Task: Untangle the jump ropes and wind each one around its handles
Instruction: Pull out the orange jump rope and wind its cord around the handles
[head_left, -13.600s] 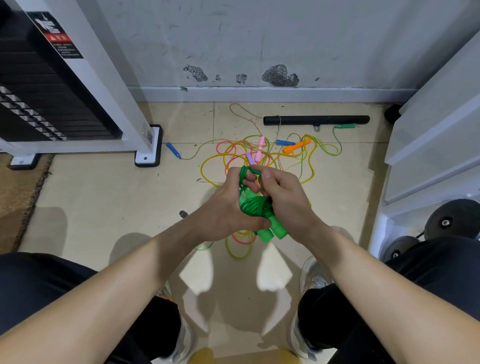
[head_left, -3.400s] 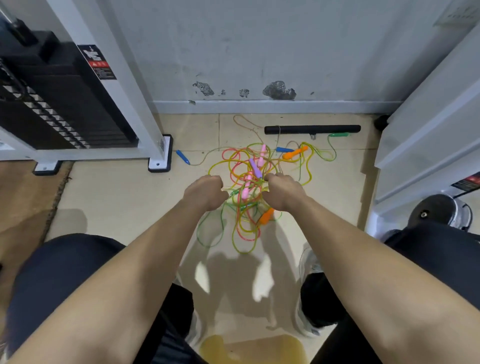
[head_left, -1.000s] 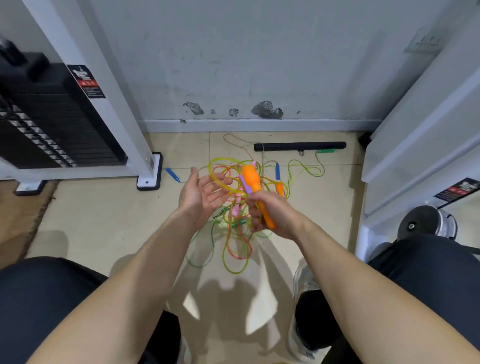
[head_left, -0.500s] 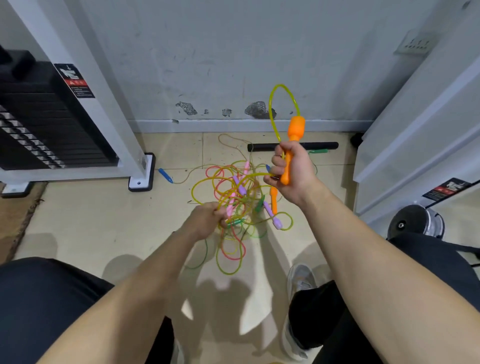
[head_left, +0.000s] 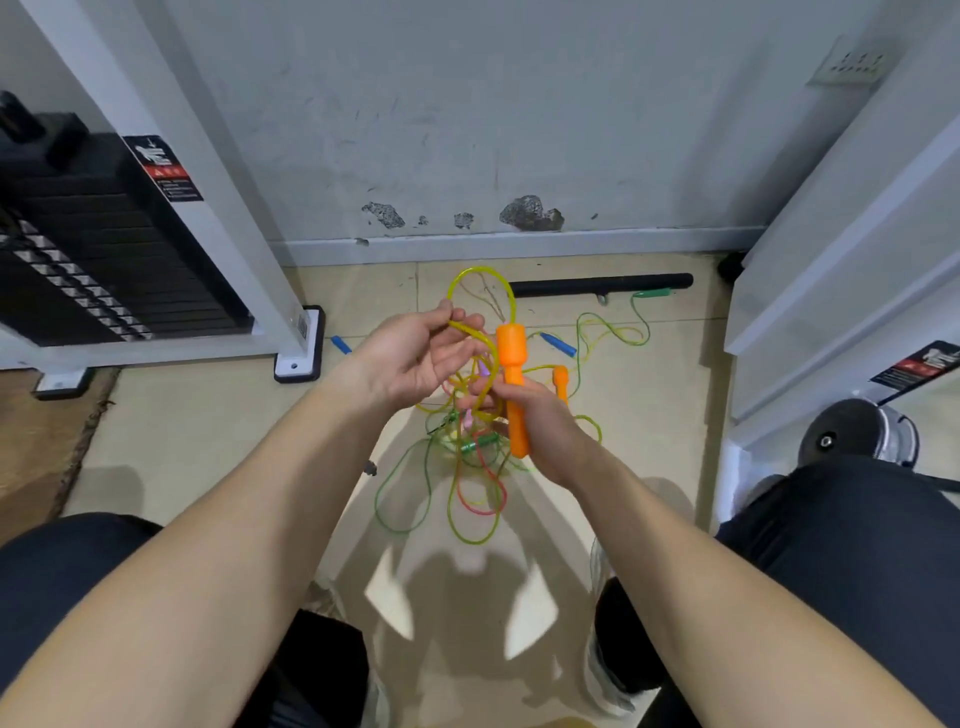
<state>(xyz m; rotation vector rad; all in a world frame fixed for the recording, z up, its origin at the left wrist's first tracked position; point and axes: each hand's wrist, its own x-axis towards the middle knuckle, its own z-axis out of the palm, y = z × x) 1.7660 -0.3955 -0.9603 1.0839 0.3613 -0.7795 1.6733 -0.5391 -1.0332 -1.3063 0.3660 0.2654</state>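
Note:
My right hand (head_left: 535, 431) grips an orange jump-rope handle (head_left: 511, 382) upright above the floor. Its yellow rope (head_left: 478, 275) loops up from the handle's top and comes down into my left hand (head_left: 415, 358), which pinches it between thumb and fingers. A second orange handle (head_left: 560, 382) shows just right of the first. Below both hands a tangle of yellow, green and red ropes (head_left: 467, 483) lies on the tiled floor, with a green handle (head_left: 478, 444) and pink handles partly hidden in it. Two blue handles (head_left: 558, 344) (head_left: 340, 344) lie farther back.
A black bar (head_left: 597, 285) lies by the wall, a green handle (head_left: 652, 294) just below it. A weight-stack machine with a white frame foot (head_left: 298, 358) stands left. White equipment (head_left: 831, 291) and a weight plate (head_left: 852, 436) stand right. My knees frame the bottom.
My right hand has come down and toward me with the orange handle. My left hand has left the tangle on the floor, risen, and taken hold of the yellow rope loop.

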